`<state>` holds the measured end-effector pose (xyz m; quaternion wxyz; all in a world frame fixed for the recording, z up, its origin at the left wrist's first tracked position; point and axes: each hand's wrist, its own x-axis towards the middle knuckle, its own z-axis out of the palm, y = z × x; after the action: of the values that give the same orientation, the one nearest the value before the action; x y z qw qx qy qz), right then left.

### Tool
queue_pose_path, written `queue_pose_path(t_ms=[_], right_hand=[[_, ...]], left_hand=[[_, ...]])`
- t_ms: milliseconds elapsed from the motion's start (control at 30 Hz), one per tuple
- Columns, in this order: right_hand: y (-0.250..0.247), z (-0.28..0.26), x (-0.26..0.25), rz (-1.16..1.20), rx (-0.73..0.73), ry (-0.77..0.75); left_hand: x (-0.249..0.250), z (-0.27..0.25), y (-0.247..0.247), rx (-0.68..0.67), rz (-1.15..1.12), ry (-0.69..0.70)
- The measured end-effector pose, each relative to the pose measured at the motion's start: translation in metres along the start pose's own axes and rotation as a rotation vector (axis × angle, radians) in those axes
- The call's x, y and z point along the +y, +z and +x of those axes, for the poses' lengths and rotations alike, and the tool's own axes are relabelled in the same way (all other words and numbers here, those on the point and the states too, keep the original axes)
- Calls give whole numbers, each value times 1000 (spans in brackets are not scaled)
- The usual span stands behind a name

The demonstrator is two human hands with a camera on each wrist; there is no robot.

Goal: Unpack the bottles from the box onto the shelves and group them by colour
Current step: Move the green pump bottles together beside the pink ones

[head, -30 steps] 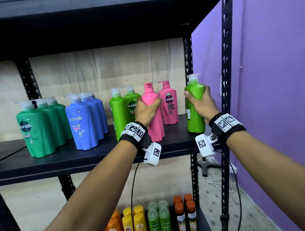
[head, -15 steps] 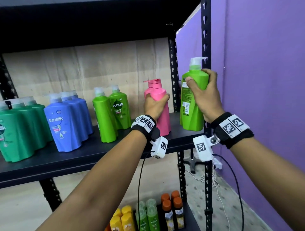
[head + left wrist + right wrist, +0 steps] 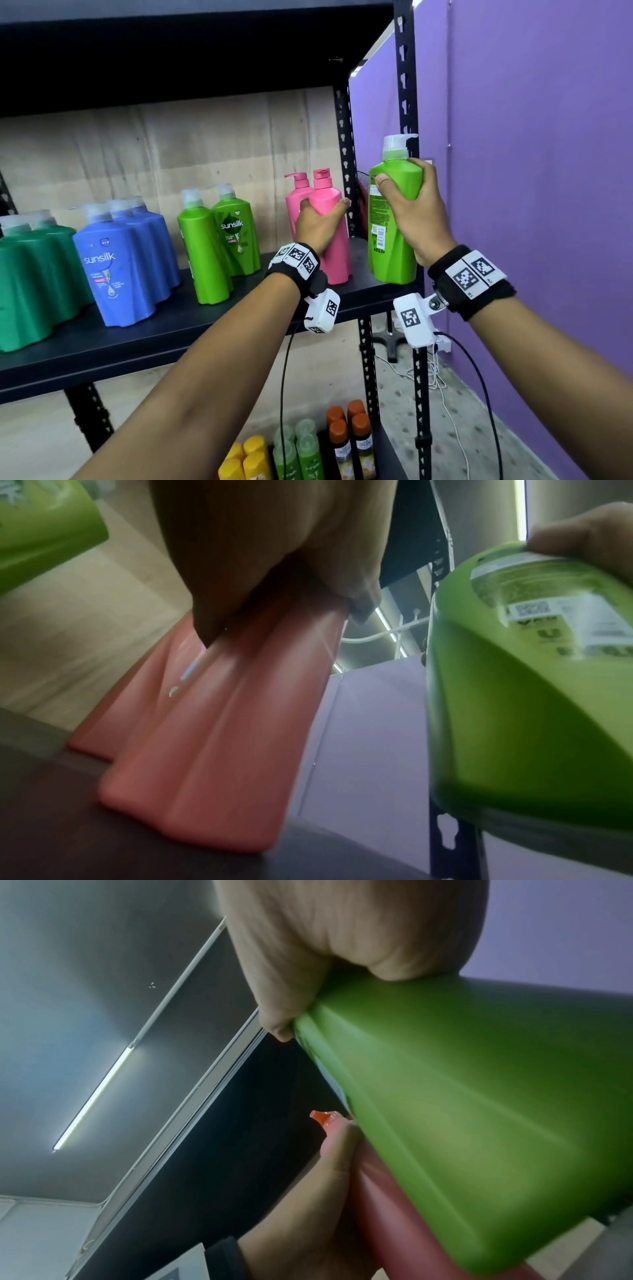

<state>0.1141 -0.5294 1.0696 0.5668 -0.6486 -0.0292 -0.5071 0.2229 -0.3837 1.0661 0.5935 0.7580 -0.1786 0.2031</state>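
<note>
Your right hand (image 3: pixel 416 209) has its fingers and thumb wrapped round the shoulder of a light green pump bottle (image 3: pixel 394 219); the bottle's base sits at, or just above, the front right corner of the shelf (image 3: pixel 137 339), right beside the upright post, and the head view does not settle whether it is touching. Your left hand (image 3: pixel 317 224) curls round the front pink bottle (image 3: pixel 330 233), which stands on the shelf touching a 2nd pink bottle behind it.

The risk is at that corner; if you loosen your right hand while the base overhangs the edge, the bottle could tip off the shelf toward the floor. It also stands on the far side of the pinks from the 2 light green bottles (image 3: pixel 219 240); carrying it across could clip a pink pump head or knock the bottle you are steadying. A firm push with your left hand could topple the rear pink one against the post.

The green bottle is upright, tall and waisted, with a pale translucent pump top and a printed back label facing you; its plastic looks smooth and glossy, so I would judge it slippery if gripped only high up. Dark green and blue groups stand further left.
</note>
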Motion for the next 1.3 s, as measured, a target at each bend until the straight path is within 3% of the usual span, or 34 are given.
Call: queue_pose_path(t_ms=[167, 333, 567, 967, 1200, 1300], right_hand=[[7, -6, -5, 6, -9, -7], [24, -15, -13, 29, -45, -22], [58, -34, -24, 74, -126, -20], [118, -67, -27, 118, -200, 1], [150, -81, -21, 179, -245, 2], [161, -84, -16, 146, -244, 6]], left_hand=[[7, -4, -23, -167, 238, 40], [8, -21, -56, -297, 465, 204], [-5, -43, -111, -163, 762, 306], [-25, -74, -202, 64, 932, 179], [-48, -72, -235, 231, 786, 184], [-59, -65, -234, 230, 695, 141]])
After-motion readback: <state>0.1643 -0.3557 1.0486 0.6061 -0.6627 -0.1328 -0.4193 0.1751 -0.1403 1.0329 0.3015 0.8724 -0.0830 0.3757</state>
